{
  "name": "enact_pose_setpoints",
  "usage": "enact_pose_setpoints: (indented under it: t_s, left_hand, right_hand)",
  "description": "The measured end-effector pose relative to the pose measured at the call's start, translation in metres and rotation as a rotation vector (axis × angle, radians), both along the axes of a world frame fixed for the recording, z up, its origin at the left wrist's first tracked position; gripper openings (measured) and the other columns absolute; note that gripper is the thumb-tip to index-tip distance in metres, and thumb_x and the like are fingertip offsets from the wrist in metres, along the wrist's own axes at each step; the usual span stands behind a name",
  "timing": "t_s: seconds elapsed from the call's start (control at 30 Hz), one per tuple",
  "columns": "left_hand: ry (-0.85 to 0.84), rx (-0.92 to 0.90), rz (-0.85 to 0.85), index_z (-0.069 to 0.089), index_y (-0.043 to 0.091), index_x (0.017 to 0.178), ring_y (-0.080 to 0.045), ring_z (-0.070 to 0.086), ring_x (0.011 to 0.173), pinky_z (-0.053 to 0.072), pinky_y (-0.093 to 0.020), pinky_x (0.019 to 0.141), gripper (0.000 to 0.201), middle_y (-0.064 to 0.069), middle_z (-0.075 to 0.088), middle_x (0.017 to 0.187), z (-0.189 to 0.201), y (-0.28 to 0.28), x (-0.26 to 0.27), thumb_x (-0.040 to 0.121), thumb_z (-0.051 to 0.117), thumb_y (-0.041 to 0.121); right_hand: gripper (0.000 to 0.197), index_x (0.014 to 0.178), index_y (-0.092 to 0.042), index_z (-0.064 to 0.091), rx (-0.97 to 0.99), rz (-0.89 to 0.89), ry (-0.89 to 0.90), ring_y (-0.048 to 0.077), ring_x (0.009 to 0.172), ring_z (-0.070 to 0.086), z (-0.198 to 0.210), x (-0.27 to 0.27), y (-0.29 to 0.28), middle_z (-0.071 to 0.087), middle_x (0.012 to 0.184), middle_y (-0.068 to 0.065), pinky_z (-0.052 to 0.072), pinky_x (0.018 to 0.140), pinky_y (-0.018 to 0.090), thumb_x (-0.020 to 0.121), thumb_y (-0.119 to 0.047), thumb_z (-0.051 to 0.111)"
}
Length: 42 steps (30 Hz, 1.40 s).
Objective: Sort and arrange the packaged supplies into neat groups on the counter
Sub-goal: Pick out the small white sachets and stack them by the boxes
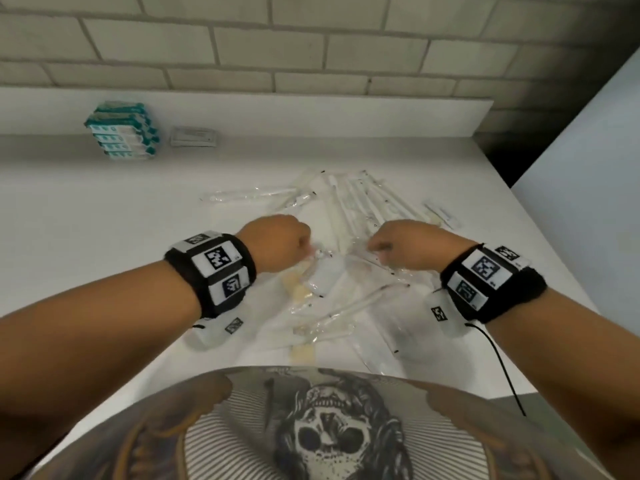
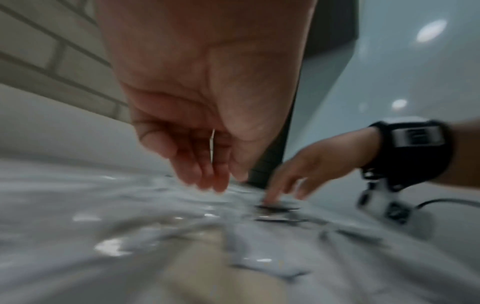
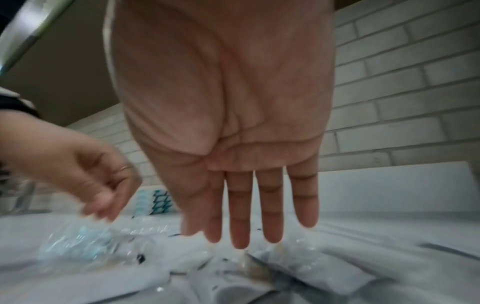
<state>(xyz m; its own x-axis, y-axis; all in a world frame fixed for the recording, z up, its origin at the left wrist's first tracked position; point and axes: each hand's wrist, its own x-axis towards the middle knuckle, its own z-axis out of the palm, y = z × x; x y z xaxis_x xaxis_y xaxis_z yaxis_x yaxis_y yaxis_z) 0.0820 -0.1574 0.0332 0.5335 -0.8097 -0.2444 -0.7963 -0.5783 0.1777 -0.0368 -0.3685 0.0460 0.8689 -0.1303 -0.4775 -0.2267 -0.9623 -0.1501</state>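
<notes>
Here, left hand [image 1: 282, 242] hangs over the wrapper pile [image 1: 332, 271], fingers loosely bent, gripping nothing. Right hand [image 1: 412, 244] beside it, fingers straight and pointing down, tips at the clear wrappers, nothing gripped either. The pile spreads across the middle of the white table [image 1: 86, 209]. Teal packs [image 1: 121, 131] stacked at the back left by the wall; a flat white pack [image 1: 194, 136] just beside them.

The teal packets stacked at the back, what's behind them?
Behind the stack of teal packets is the counter's white upstand, with a brick wall above. Whatever sits directly behind the stack is hidden by it.
</notes>
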Motion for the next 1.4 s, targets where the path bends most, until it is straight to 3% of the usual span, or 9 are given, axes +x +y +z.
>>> enact_pose_setpoints:
  t_s: [0.13, 0.27, 0.47, 0.7, 0.87, 1.13, 1.23, 1.33, 1.4]
  left_hand:
    - [0.03, 0.171, 0.039, 0.054, 0.015, 0.121, -0.021, 0.055, 0.098, 0.043, -0.031, 0.076, 0.049, -0.001, 0.056, 0.11, -0.014, -0.031, -0.04, 0.091, 0.049, 0.054]
    - [-0.031, 0.151, 0.188, 0.044, 0.01, 0.133, -0.027, 0.053, 0.114, 0.046, -0.035, 0.086, 0.073, -0.01, 0.048, 0.13, -0.024, -0.037, -0.043, 0.079, 0.068, 0.053]
    - [0.168, 0.126, 0.329, 0.037, 0.01, 0.14, -0.025, 0.052, 0.121, 0.042, -0.031, 0.093, 0.074, -0.006, 0.051, 0.137, -0.024, -0.042, -0.032, 0.081, 0.073, 0.036]
    - [-0.014, -0.171, 0.155, 0.055, 0.014, 0.096, -0.024, 0.056, 0.097, 0.04, -0.03, 0.076, 0.022, 0.001, 0.052, 0.094, -0.015, -0.067, -0.045, 0.092, 0.052, 0.035]
    - [0.133, -0.049, -0.071, 0.054, 0.019, 0.131, -0.02, 0.056, 0.114, 0.041, -0.026, 0.09, 0.04, 0.002, 0.058, 0.127, -0.015, -0.094, -0.066, 0.094, 0.052, 0.034]
    - [0.078, 0.134, -0.087, 0.046, 0.028, 0.139, -0.017, 0.051, 0.121, 0.041, -0.032, 0.101, 0.045, 0.004, 0.053, 0.135, -0.01, -0.067, -0.058, 0.095, 0.049, 0.038]
    - [0.063, 0.094, -0.036, 0.05, 0.021, 0.131, -0.02, 0.057, 0.109, 0.047, -0.032, 0.09, 0.038, -0.001, 0.061, 0.121, -0.005, -0.068, -0.05, 0.096, 0.046, 0.035]
    - [0.022, -0.094, 0.041, 0.051, 0.019, 0.107, -0.019, 0.058, 0.079, 0.037, -0.022, 0.057, 0.015, 0.002, 0.061, 0.089, 0.001, -0.083, -0.042, 0.097, 0.046, 0.029]
    - [0.073, -0.207, 0.073, 0.048, 0.021, 0.103, -0.015, 0.054, 0.068, 0.034, -0.023, 0.053, 0.008, 0.002, 0.059, 0.082, 0.005, -0.096, -0.037, 0.097, 0.046, 0.026]
  right_hand:
    - [0.031, 0.125, -0.024, 0.062, 0.009, -0.114, -0.054, 0.018, 0.116, 0.055, 0.007, -0.026, -0.021, 0.057, 0.129, -0.007, 0.044, 0.098, 0.033, 0.095, -0.023, 0.054]
    - [0.015, 0.103, -0.031, 0.063, -0.053, -0.11, 0.054, 0.012, 0.094, 0.055, 0.006, -0.063, -0.038, 0.062, 0.107, -0.01, 0.042, 0.077, 0.026, 0.09, -0.027, 0.059]
    - [0.042, 0.13, -0.023, 0.054, -0.136, -0.298, 0.066, 0.018, 0.112, 0.053, -0.002, -0.097, -0.091, 0.053, 0.133, 0.0, 0.043, 0.089, 0.027, 0.089, -0.024, 0.06]
    - [0.043, 0.134, -0.023, 0.054, 0.056, -0.267, 0.022, 0.016, 0.128, 0.048, -0.008, -0.103, -0.114, 0.049, 0.142, -0.003, 0.035, 0.104, 0.025, 0.092, -0.015, 0.056]
    - [0.029, 0.117, -0.03, 0.068, 0.097, -0.196, -0.193, 0.015, 0.116, 0.056, -0.008, -0.079, -0.095, 0.059, 0.131, -0.004, 0.042, 0.099, 0.025, 0.095, -0.02, 0.052]
    - [0.042, 0.134, -0.025, 0.055, -0.053, -0.061, -0.067, 0.027, 0.116, 0.055, -0.005, -0.032, -0.082, 0.052, 0.134, 0.007, 0.047, 0.091, 0.032, 0.098, -0.012, 0.037]
    - [0.024, 0.108, -0.025, 0.065, -0.044, -0.08, -0.122, 0.03, 0.107, 0.059, -0.008, -0.018, -0.075, 0.053, 0.116, 0.007, 0.049, 0.085, 0.035, 0.096, -0.03, 0.045]
    - [0.044, 0.127, -0.023, 0.055, -0.082, -0.058, -0.08, 0.028, 0.105, 0.057, -0.019, -0.009, -0.063, 0.049, 0.123, 0.007, 0.05, 0.088, 0.039, 0.089, -0.043, 0.058]
    - [0.055, 0.134, -0.028, 0.049, -0.061, -0.018, -0.046, 0.028, 0.109, 0.056, -0.022, -0.004, -0.062, 0.045, 0.128, 0.005, 0.05, 0.091, 0.04, 0.084, -0.041, 0.067]
